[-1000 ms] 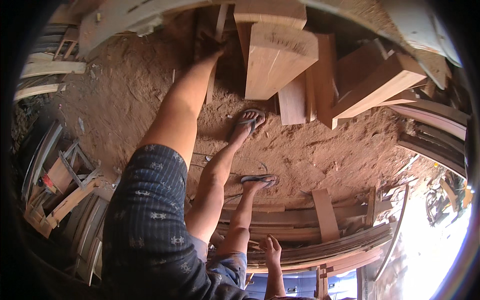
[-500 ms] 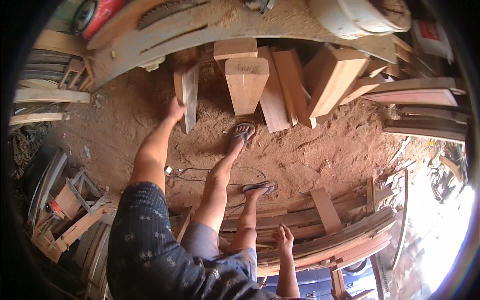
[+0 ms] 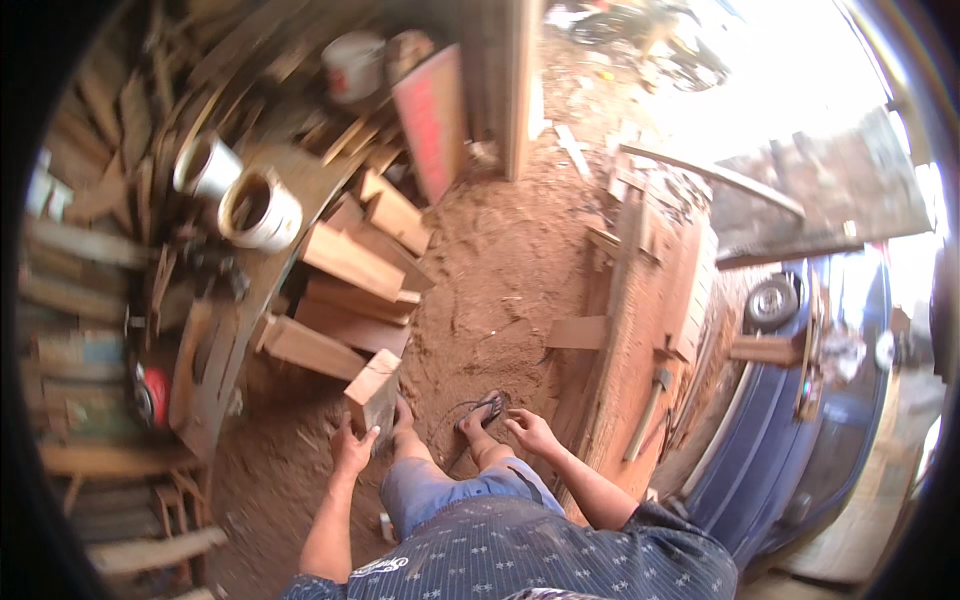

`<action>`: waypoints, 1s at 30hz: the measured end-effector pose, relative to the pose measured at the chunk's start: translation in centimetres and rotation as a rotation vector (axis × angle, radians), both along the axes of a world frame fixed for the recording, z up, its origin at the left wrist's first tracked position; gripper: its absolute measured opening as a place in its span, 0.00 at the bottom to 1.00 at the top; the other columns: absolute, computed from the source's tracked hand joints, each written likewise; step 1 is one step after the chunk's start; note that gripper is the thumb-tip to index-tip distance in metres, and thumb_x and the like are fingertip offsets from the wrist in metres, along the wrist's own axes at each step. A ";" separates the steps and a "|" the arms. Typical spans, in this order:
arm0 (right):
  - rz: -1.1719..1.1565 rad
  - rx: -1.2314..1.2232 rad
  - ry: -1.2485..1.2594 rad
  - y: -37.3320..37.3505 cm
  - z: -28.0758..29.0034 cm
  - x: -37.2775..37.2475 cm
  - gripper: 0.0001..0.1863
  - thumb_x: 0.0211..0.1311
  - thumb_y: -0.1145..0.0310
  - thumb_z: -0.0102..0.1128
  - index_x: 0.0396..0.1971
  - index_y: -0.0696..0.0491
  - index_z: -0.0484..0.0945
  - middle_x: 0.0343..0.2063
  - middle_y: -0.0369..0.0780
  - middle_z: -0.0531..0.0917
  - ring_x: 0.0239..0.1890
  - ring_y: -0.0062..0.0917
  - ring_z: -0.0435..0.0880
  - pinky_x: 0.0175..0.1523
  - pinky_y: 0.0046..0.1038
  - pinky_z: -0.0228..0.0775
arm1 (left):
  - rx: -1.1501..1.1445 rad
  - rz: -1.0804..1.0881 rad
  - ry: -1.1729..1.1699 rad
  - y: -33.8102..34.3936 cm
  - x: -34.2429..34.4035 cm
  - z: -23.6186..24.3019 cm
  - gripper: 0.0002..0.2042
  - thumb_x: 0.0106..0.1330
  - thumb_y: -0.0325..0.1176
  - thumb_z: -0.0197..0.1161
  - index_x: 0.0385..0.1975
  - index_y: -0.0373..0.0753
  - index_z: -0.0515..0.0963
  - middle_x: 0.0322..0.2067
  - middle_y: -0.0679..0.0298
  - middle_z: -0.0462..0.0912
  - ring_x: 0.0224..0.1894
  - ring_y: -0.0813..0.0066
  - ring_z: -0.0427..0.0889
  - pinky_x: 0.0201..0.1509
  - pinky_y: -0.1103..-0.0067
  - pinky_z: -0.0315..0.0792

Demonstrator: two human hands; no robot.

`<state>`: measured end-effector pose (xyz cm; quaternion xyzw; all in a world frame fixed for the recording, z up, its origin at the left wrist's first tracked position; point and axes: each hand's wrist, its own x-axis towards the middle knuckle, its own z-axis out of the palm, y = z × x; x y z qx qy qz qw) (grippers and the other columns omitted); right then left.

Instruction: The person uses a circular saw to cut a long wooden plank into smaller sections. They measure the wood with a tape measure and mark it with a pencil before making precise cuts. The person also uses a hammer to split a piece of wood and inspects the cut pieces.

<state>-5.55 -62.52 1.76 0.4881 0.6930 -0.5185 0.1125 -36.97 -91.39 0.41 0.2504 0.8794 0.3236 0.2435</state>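
Observation:
A thick wooden block (image 3: 374,378) with a pale, sawn end stands tilted in front of my left foot. My left hand (image 3: 352,448) grips its near edge, the thumb on one side and the fingers on the other. My right hand (image 3: 532,432) hangs in the air near my right knee, holding nothing, its fingers loosely apart. Just beyond the held block, several similar wooden blocks (image 3: 352,262) lean against the edge of a workbench (image 3: 232,345).
White buckets (image 3: 262,208) stand on the bench at left. To the right are a long stack of planks (image 3: 625,330), with a hammer-like tool (image 3: 648,412) on it, and a blue vehicle (image 3: 765,450). A thin cable lies on the sandy ground (image 3: 480,270) by my feet.
My view has turned to the right, toward the bright opening. My left hand has brought the wooden block closer to my body. My right hand has come forward beside my knee.

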 end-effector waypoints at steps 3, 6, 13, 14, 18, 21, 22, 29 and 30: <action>0.047 0.074 0.087 2.0 3.0 2.0 0.29 0.66 0.56 0.67 0.61 0.58 0.75 0.44 0.51 0.87 0.45 0.40 0.88 0.53 0.38 0.79 | 0.060 -0.282 0.066 10.0 0.5 7.4 0.27 0.59 0.44 0.74 0.55 0.38 0.75 0.43 0.46 0.86 0.49 0.41 0.83 0.50 0.59 0.78; 0.126 0.212 0.124 4.7 4.1 4.8 0.38 0.62 0.53 0.69 0.68 0.54 0.68 0.58 0.55 0.78 0.60 0.46 0.79 0.64 0.42 0.71 | 0.185 -0.496 0.100 18.5 3.5 12.8 0.27 0.59 0.43 0.76 0.52 0.36 0.74 0.40 0.45 0.86 0.46 0.41 0.84 0.46 0.59 0.78; -0.034 0.585 0.357 11.8 9.1 10.2 0.50 0.50 0.51 0.78 0.71 0.52 0.62 0.56 0.56 0.77 0.63 0.51 0.73 0.70 0.44 0.65 | 0.359 -0.982 -0.053 35.1 13.0 23.3 0.25 0.59 0.34 0.76 0.55 0.39 0.75 0.41 0.49 0.86 0.49 0.50 0.86 0.49 0.66 0.79; -0.062 0.648 0.397 12.9 9.4 11.1 0.50 0.49 0.52 0.79 0.70 0.53 0.64 0.57 0.55 0.77 0.63 0.51 0.72 0.70 0.44 0.65 | 0.376 -1.051 -0.118 36.9 14.6 24.4 0.25 0.59 0.33 0.75 0.56 0.39 0.74 0.42 0.50 0.86 0.50 0.53 0.86 0.51 0.67 0.79; -0.223 0.224 0.706 17.0 16.2 14.1 0.36 0.47 0.61 0.83 0.57 0.56 0.78 0.54 0.46 0.83 0.59 0.31 0.79 0.64 0.35 0.71 | 0.291 -1.225 -0.506 43.6 19.7 27.7 0.30 0.64 0.27 0.72 0.66 0.37 0.68 0.58 0.56 0.80 0.61 0.67 0.80 0.64 0.70 0.74; -0.347 0.353 0.674 17.9 14.2 18.3 0.31 0.50 0.62 0.82 0.53 0.57 0.80 0.45 0.43 0.88 0.47 0.24 0.84 0.52 0.32 0.78 | 0.315 -1.186 -0.853 49.1 21.7 25.9 0.34 0.67 0.27 0.69 0.71 0.37 0.61 0.64 0.58 0.74 0.67 0.68 0.73 0.70 0.70 0.69; -0.409 0.353 0.629 17.7 13.6 18.9 0.30 0.51 0.62 0.81 0.53 0.57 0.80 0.43 0.42 0.88 0.45 0.23 0.85 0.50 0.32 0.79 | 0.324 -1.138 -1.022 51.3 22.3 23.8 0.36 0.68 0.28 0.69 0.73 0.37 0.58 0.65 0.59 0.73 0.68 0.68 0.71 0.72 0.70 0.67; -0.874 0.615 0.337 23.5 10.9 18.8 0.30 0.52 0.56 0.80 0.48 0.60 0.80 0.37 0.50 0.89 0.41 0.35 0.91 0.45 0.34 0.81 | -0.029 -0.907 -0.527 61.2 20.6 8.3 0.35 0.71 0.45 0.68 0.69 0.32 0.63 0.65 0.49 0.73 0.64 0.60 0.77 0.66 0.68 0.73; -0.866 0.624 0.263 24.8 10.5 18.2 0.29 0.51 0.58 0.80 0.49 0.59 0.80 0.36 0.51 0.89 0.42 0.38 0.90 0.46 0.36 0.81 | -0.062 -0.911 -0.444 61.1 18.1 4.8 0.35 0.70 0.48 0.68 0.68 0.32 0.64 0.64 0.48 0.74 0.64 0.59 0.77 0.65 0.67 0.74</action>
